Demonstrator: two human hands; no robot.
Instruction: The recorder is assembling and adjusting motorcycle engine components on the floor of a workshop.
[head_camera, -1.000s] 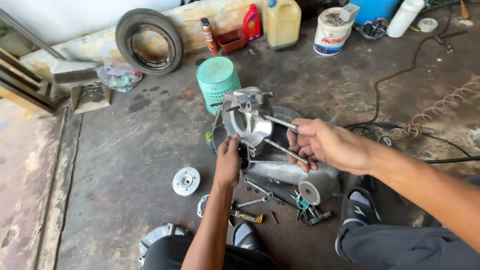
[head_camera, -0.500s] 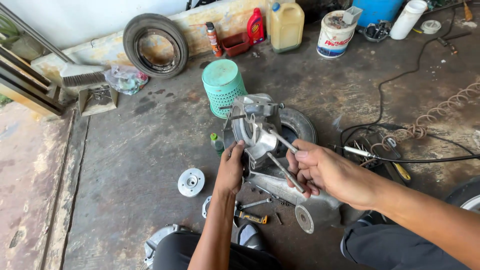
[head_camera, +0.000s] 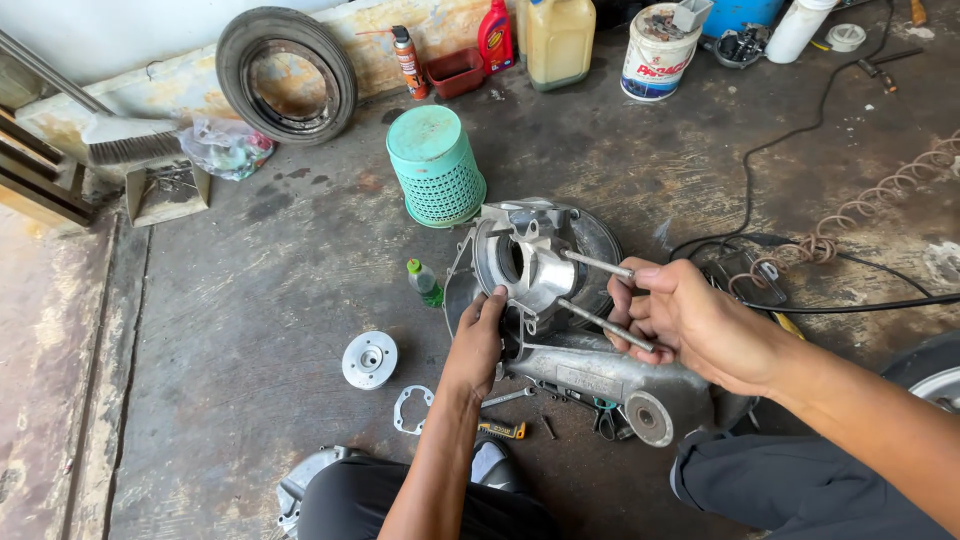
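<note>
Both hands are at work on a grey metal engine casing (head_camera: 560, 330) that lies on the stained concrete floor (head_camera: 250, 330), just ahead of the person's knees. Left hand (head_camera: 478, 338) is spread flat, fingers loosely curled over the near left rim of the casing's round mouth, apparently pressing down so the part cannot rock or slide; it grips nothing outright. Right hand (head_camera: 690, 322) comes in from the right with fingers closed round the outer ends of two long steel studs (head_camera: 600, 295) that stick out of the casing's bore, thumb resting on the upper one, a hold that suits steadying or aligning them. Beneath the casing a dark tyre (head_camera: 600, 235) shows at its far edge, seemingly serving as a cushion that keeps the metal off the floor. Loose parts lie within easy reach on the near side: a round silver hub (head_camera: 369, 359) to the left, a thin flat gasket (head_camera: 410, 408) beside it, a small spanner (head_camera: 508, 397) and a yellow-handled tool (head_camera: 500, 430) close to the left forearm. A little green-capped bottle (head_camera: 424, 282) lies just left of the casing, and an upturned green basket (head_camera: 435, 165) stands beyond it. Farther off, along the wall, lean an old tyre (head_camera: 287, 75), a broom (head_camera: 120, 148), a yellowish jug (head_camera: 558, 40) and a white paint bucket (head_camera: 655, 55), while black cables (head_camera: 800, 130) trail across the right.
</note>
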